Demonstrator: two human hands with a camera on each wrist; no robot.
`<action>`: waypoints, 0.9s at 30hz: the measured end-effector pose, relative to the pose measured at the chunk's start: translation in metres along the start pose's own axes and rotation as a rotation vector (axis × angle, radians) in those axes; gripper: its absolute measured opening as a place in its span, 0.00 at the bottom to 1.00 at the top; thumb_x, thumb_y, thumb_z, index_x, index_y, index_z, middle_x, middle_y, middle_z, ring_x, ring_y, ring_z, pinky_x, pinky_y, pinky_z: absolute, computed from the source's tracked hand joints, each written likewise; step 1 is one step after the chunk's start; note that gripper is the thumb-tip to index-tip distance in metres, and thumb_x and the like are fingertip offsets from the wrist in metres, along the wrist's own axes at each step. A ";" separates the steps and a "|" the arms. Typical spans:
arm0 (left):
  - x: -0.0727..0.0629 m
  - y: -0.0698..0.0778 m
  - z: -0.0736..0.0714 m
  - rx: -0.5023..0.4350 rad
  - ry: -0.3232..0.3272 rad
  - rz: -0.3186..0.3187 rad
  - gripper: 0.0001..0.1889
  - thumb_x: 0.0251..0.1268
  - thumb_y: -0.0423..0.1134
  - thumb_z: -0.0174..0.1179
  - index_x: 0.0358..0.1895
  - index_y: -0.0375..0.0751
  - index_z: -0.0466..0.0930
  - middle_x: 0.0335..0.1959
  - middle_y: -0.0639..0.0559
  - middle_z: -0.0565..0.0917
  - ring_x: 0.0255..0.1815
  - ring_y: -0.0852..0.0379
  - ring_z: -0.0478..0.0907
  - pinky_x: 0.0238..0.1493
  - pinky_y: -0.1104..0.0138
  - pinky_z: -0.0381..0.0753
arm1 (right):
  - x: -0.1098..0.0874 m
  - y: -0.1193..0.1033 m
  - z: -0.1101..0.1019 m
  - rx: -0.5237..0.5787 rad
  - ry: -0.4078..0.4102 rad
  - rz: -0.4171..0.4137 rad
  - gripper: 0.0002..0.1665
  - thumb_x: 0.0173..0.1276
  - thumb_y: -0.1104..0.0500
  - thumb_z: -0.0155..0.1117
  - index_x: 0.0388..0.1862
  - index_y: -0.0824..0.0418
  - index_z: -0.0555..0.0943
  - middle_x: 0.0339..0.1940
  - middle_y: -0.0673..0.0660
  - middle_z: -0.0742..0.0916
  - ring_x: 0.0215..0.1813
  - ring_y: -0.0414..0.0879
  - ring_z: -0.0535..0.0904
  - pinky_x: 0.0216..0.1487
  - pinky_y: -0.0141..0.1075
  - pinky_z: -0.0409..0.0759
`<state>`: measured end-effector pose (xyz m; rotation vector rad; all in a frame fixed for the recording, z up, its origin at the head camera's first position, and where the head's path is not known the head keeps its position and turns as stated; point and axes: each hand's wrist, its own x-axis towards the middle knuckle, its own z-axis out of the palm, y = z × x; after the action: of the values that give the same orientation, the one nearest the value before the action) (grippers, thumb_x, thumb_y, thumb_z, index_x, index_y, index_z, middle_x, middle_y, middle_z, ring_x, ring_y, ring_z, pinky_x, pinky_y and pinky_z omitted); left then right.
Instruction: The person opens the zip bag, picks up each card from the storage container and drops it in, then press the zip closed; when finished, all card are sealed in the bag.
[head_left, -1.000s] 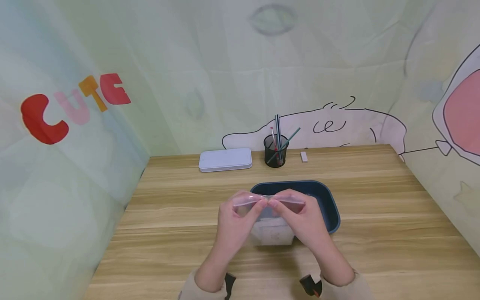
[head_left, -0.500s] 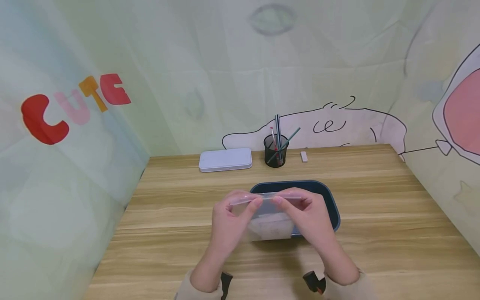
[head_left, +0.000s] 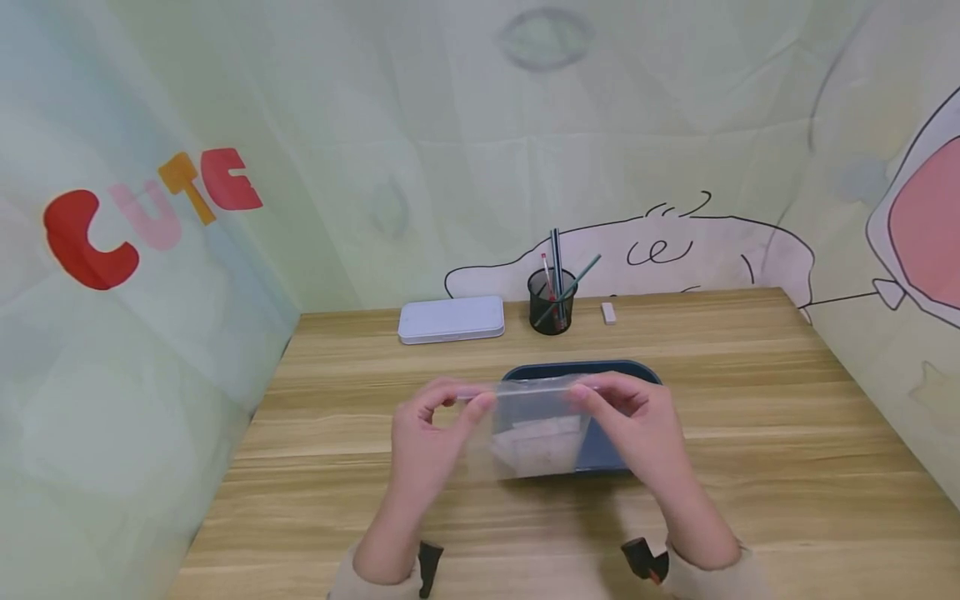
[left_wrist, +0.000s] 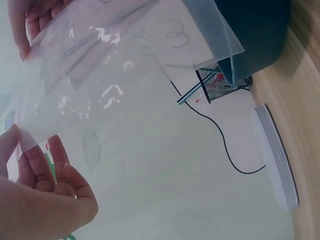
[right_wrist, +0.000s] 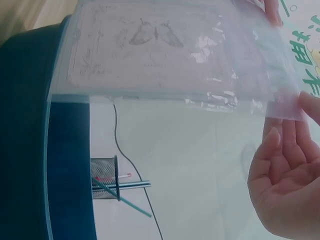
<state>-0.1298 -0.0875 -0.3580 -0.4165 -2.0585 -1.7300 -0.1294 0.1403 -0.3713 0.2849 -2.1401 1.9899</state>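
A clear plastic bag (head_left: 536, 417) hangs upright between my two hands, above the near part of a dark blue plastic bin (head_left: 592, 365). My left hand (head_left: 426, 433) pinches the left corner of its top edge between thumb and fingers. At the opposite corner my right hand (head_left: 637, 425) pinches the same edge, so the top is stretched straight. Inside the bag sits a pale sheet with a printed butterfly (right_wrist: 156, 34), seen in the right wrist view. In the left wrist view the bag (left_wrist: 100, 75) shows glossy reflections.
Toward the back of the wooden table (head_left: 337, 417) lie a white flat case (head_left: 450, 320) and a small white eraser-like block (head_left: 608, 313). Between them stands a black mesh pen cup (head_left: 551, 312) with several pens. A printed curtain (head_left: 420, 167) rises behind.
Both hands have moved apart along the bag's top edge, the left to the left and the right to the right. The bag's top has gone from bunched to straight.
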 end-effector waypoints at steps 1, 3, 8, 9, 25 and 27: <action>0.000 0.005 -0.001 0.001 0.012 0.000 0.03 0.53 0.28 0.70 0.31 0.34 0.87 0.29 0.51 0.85 0.33 0.58 0.79 0.44 0.67 0.72 | 0.000 0.000 -0.001 0.006 -0.004 -0.010 0.08 0.64 0.60 0.68 0.38 0.64 0.86 0.35 0.57 0.88 0.37 0.51 0.85 0.45 0.39 0.81; 0.000 0.012 -0.003 0.008 0.036 -0.011 0.03 0.52 0.26 0.69 0.30 0.32 0.86 0.28 0.48 0.85 0.33 0.58 0.79 0.44 0.66 0.72 | 0.000 -0.001 -0.003 -0.007 -0.017 -0.022 0.08 0.66 0.60 0.66 0.39 0.63 0.86 0.35 0.56 0.88 0.37 0.51 0.85 0.44 0.39 0.81; 0.001 -0.006 -0.011 -0.038 0.049 -0.015 0.02 0.54 0.29 0.70 0.31 0.36 0.87 0.30 0.49 0.86 0.35 0.57 0.79 0.45 0.64 0.73 | 0.001 -0.002 -0.007 -0.071 -0.064 -0.037 0.09 0.70 0.58 0.61 0.41 0.61 0.86 0.36 0.53 0.88 0.38 0.48 0.85 0.37 0.39 0.81; 0.001 -0.011 -0.013 -0.052 0.046 -0.011 0.02 0.54 0.29 0.69 0.32 0.37 0.88 0.31 0.50 0.86 0.36 0.56 0.78 0.45 0.64 0.73 | 0.001 -0.003 -0.007 -0.077 -0.071 -0.038 0.10 0.71 0.58 0.60 0.41 0.61 0.86 0.36 0.53 0.88 0.38 0.48 0.85 0.36 0.39 0.81; -0.003 -0.014 -0.029 -0.269 -0.024 0.005 0.06 0.55 0.22 0.65 0.26 0.36 0.83 0.29 0.47 0.83 0.37 0.52 0.77 0.41 0.68 0.73 | -0.001 -0.006 0.002 0.007 -0.078 -0.059 0.04 0.67 0.64 0.64 0.34 0.64 0.84 0.30 0.57 0.87 0.33 0.49 0.83 0.34 0.39 0.82; -0.003 -0.015 -0.031 -0.261 -0.012 -0.041 0.06 0.56 0.23 0.65 0.27 0.35 0.82 0.29 0.48 0.83 0.35 0.53 0.77 0.38 0.69 0.73 | -0.001 -0.005 0.004 0.021 -0.099 -0.054 0.05 0.67 0.63 0.63 0.34 0.64 0.83 0.29 0.57 0.86 0.32 0.50 0.83 0.34 0.39 0.82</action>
<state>-0.1302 -0.1204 -0.3680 -0.4668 -1.8659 -2.0343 -0.1271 0.1358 -0.3669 0.4493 -2.1470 2.0082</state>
